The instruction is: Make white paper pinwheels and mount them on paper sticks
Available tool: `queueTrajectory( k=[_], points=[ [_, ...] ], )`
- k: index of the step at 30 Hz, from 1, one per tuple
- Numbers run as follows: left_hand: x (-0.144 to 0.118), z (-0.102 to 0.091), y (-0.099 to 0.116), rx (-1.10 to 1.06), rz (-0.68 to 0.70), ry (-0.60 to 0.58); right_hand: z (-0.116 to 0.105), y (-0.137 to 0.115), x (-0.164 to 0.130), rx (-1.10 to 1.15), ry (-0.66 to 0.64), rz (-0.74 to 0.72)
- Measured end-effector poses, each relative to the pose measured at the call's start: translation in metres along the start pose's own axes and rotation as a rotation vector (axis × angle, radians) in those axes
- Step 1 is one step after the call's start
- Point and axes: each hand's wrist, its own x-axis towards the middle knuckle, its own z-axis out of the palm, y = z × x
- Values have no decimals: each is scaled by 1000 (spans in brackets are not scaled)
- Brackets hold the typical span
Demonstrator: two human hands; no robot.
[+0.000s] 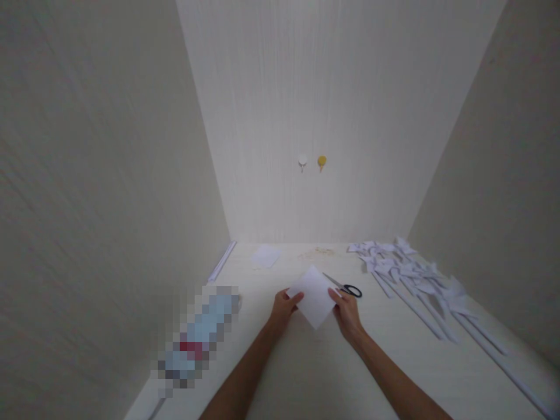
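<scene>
Paper square (314,296): white, turned like a diamond, held just above the table (306,373) between both hands.
Left hand (283,307): forearm angled in from below, fingers pinching the left corner.
Right hand (347,312): fingers gripping the right edge, wrist bent inward.
Scissors (345,287): blades partly hidden behind the sheet.
Pixelated patch (199,338): unreadable.

Both bare forearms reached forward and converged slightly. The left hand (283,307) and the right hand (347,312) sat near each other, fingers curled and thumbs pinched closed, palms turned inward.
</scene>
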Motion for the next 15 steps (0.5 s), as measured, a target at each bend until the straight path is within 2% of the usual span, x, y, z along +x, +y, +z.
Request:
queueTrajectory(
  k=[4,10,15],
  points=[
    [-6,6,-3,-47,-52,-37,3,-3,-3,76,-62,59],
    [-9,7,-2,-55,-36,-90,5,-5,-5,64,-95,61],
    [-8,6,-4,-30,-17,-60,6,-8,-6,59,-129,63]
  ],
)
